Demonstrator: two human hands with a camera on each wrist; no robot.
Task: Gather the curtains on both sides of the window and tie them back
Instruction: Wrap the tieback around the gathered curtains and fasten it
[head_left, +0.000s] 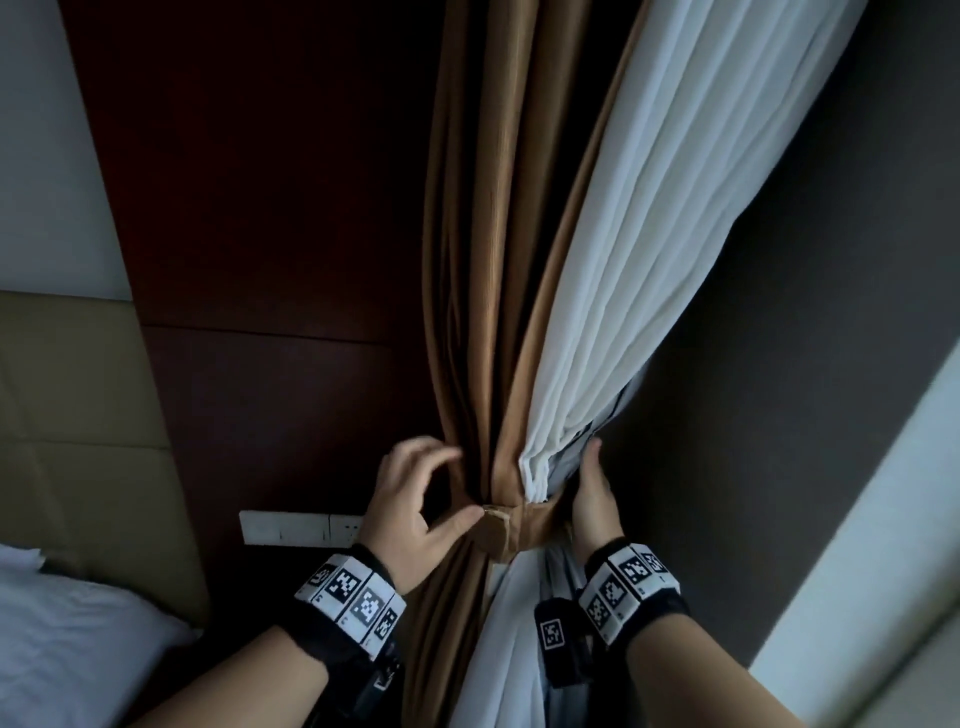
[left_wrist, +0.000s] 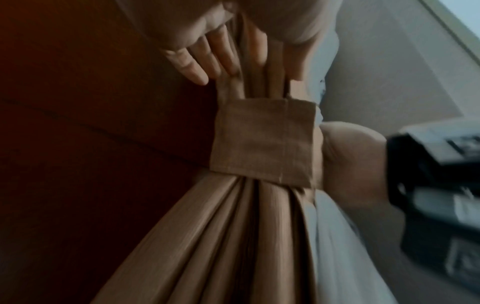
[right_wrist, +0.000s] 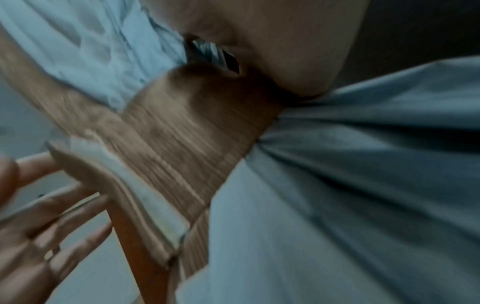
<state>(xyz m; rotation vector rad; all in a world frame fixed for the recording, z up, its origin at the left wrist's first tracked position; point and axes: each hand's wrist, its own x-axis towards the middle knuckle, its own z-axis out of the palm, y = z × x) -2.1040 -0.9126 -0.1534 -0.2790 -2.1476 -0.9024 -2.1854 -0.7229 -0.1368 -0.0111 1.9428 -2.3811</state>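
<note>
Left hand: fingers loosely spread, thumb tip touching the tieback, gripping nothing. Right hand: flat against the bundle's right side, fingers hidden behind the fabric, can't tell its grip. Tieback wraps brown curtain and white curtain together, lower center of frame. Wall switch lower left.

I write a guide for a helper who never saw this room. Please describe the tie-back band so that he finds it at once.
Start from the dark red-brown wall panel; to its right hang the brown pleated curtain and the white sheer curtain. Where both are pinched into one bundle sits the flat brown fabric tie-back band, between the left hand and right hand. It alone runs crosswise, smooth and unpleated.
</note>
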